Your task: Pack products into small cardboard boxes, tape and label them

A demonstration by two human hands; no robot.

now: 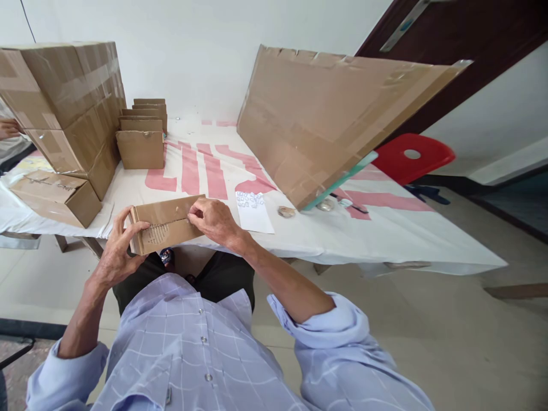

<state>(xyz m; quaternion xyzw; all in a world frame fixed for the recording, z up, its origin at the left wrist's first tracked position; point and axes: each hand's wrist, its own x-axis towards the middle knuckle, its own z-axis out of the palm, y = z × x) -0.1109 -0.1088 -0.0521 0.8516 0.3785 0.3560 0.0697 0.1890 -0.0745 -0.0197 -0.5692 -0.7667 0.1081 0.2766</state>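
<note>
You had the small cardboard box [171,212] in both hands, raised above your lap at the surface's near edge; its underside was out of sight and the writing on its face too small to read. Your left hand [116,249] grasped the left end, wrist bent up from below, one digit laid across the written face. Your right hand [215,219] came in from the right with the forearm slanting, its fingers pinched on the box's right part; what lay between the tips was hidden. The front edge of the surface [308,242] ran just beyond the box, and white cloth with red marks stretched rightward past the paper sheet [258,221], whose drawn shapes were hard to read. The tape roll [286,212] sat just beside the large cardboard carton [325,114], which bounded the far right. At left, a closed box [53,193], upright small boxes [140,150] and stacked cartons [81,97] narrowed the room; the stack and another person's hand [8,129] were cut off by the view.
</note>
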